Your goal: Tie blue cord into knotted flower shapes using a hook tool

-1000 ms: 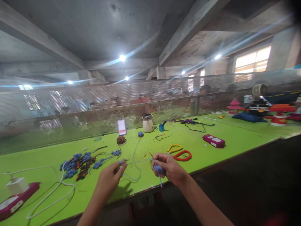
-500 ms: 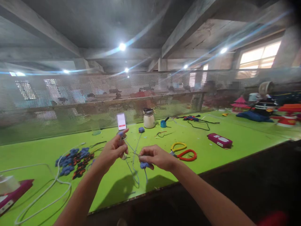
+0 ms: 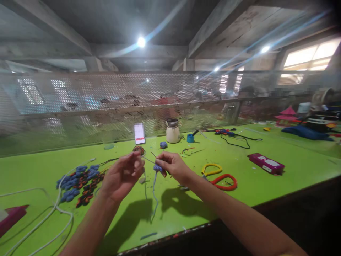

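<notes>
My right hand (image 3: 170, 165) pinches a small blue crocheted piece (image 3: 157, 168) together with a thin hook (image 3: 153, 155) that points up and left. Blue yarn (image 3: 154, 199) hangs from the piece down to the green table. Opposite it, my left hand (image 3: 126, 174) has its fingers curled, with a strand of yarn running from them across to the piece. What the left fingertips grip is partly hidden. Behind the hands lie a ball of dark multicoloured yarn (image 3: 139, 149) and a blue yarn bundle (image 3: 163, 144).
Blue and dark-orange crocheted pieces (image 3: 77, 179) and a white cable (image 3: 60, 209) lie left. Scissors (image 3: 220, 176), a purple power strip (image 3: 266, 163) and black cords are right. A phone (image 3: 139, 133), a jar (image 3: 173, 131) and a blue pot (image 3: 190, 138) stand behind.
The blue piece and my right hand have moved up. My left hand has turned, its raised index finger now bent. The hook shows more clearly, and the view has shifted slightly.
</notes>
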`<state>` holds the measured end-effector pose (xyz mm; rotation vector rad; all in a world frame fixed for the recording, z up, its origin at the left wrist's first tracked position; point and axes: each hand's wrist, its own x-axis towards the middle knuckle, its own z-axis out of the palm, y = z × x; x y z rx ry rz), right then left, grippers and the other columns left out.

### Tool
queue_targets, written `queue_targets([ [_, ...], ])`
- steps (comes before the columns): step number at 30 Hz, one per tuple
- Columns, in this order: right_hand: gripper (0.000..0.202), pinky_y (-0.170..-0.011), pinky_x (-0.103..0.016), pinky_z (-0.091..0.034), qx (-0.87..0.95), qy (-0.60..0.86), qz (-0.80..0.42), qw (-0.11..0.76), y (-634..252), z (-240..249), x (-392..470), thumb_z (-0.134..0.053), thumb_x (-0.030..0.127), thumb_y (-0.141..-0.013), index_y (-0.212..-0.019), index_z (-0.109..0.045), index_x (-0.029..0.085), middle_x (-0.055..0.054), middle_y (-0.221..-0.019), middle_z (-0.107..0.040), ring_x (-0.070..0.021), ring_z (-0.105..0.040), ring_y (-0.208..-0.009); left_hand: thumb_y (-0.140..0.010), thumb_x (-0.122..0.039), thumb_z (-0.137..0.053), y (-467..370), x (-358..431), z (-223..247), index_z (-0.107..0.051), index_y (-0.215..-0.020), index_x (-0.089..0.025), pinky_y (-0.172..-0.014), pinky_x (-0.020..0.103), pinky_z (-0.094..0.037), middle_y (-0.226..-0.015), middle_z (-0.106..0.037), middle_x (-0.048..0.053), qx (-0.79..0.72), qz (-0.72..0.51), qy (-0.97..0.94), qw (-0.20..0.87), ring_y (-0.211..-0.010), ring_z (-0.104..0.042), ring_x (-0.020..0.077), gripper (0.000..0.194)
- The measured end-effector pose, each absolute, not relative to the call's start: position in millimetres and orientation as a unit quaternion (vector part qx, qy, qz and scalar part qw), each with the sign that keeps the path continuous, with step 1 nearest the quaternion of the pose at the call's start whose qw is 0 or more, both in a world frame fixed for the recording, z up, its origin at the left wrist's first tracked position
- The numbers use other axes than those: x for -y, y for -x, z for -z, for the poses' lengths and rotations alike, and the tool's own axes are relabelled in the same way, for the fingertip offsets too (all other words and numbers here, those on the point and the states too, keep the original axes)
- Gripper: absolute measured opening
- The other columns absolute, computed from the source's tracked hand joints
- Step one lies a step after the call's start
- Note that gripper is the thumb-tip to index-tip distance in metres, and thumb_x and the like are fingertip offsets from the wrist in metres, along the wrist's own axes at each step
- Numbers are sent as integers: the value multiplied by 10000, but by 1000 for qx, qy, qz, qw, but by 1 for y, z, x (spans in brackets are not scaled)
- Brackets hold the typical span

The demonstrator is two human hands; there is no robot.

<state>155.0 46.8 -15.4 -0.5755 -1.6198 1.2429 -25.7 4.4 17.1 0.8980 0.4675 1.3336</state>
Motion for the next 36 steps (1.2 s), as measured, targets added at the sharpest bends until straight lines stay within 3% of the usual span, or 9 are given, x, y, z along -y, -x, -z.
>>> queue_targets([
  [2,338,-454,-221,-409,672,238,-498,493,-151,21,-48,-666,476,-742,-762,-563,155,37,-596,-541,-63,-463,-445,-756,-173,-656,17,-6,-14,-684,-1035,-153,-519,164,-415,-635,-568,13,-231,-594,-382,669,-556,-481,79,281],
  [4,322,-479,-229,-423,672,240,-490,501,-149,26,-49,-664,463,-747,-774,-572,156,39,-592,-531,-71,-481,-465,-768,-141,-662,10,-8,-7,-608,-1190,-181,-611,179,-467,-718,-608,24,-261,-585,-395,659,-642,-547,91,428],
  [9,298,-524,-234,-440,634,258,-515,516,-152,35,-51,-696,437,-724,-752,-602,155,31,-618,-561,-77,-507,-516,-699,-134,-748,1,-15,13,-412,-1379,-270,-751,245,-485,-804,-633,1,-326,-559,-472,598,-768,-613,125,771],
  [14,249,-559,-244,-449,589,275,-570,502,-154,39,-51,-740,371,-688,-777,-679,147,6,-681,-622,-76,-516,-547,-610,-154,-803,-2,-19,25,-298,-1441,-278,-732,260,-476,-701,-611,-42,-387,-567,-515,513,-709,-609,129,981],
  [22,241,-460,-206,-372,580,300,-616,440,-161,41,-50,-729,319,-712,-875,-723,142,15,-624,-624,-56,-510,-463,-615,-126,-780,5,-20,31,-259,-1458,-271,-702,253,-468,-704,-623,-40,-386,-569,-528,499,-700,-596,129,1001],
  [26,281,-422,-193,-369,632,304,-587,405,-165,40,-52,-717,306,-729,-962,-723,148,34,-554,-601,-53,-499,-418,-641,-144,-772,6,-18,31,-234,-1467,-239,-732,261,-462,-720,-639,-36,-400,-559,-527,499,-721,-599,130,990],
  [30,322,-394,-201,-392,677,310,-548,382,-167,40,-52,-714,306,-731,-1012,-721,149,46,-527,-576,-60,-483,-378,-635,-165,-782,6,-16,30,-256,-1461,-189,-664,239,-449,-648,-632,-50,-419,-568,-514,488,-640,-579,117,979],
  [36,238,-460,-199,-400,680,312,-560,357,-172,36,-52,-732,202,-686,-915,-742,137,38,-549,-587,-59,-493,-451,-595,-156,-798,5,-13,27,-205,-1476,-205,-639,240,-457,-600,-652,-42,-421,-554,-532,483,-619,-617,143,1063],
])
